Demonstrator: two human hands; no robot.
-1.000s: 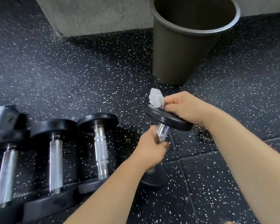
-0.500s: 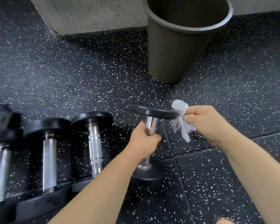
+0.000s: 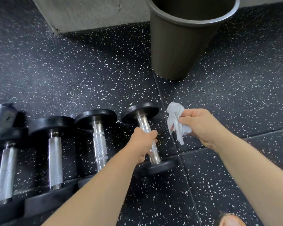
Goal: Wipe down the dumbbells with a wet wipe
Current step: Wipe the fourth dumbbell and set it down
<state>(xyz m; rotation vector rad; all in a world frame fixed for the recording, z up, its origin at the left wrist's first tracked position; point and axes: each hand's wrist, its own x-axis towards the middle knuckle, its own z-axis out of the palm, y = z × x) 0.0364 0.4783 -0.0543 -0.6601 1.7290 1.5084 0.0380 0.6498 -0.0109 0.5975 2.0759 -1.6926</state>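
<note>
While your left grip clasped the tilted dumbbell, your right grip clutched the wet wipe beside it; wiping probably needed renewed contact.

No readable text (print on the pack seems blurred).

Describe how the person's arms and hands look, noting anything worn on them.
Both are bare. The left hand and right hand wear no gloves, and no ring shows. The left forearm and right forearm have no sleeves, watch, band or markings in the part that the view shows.
</note>
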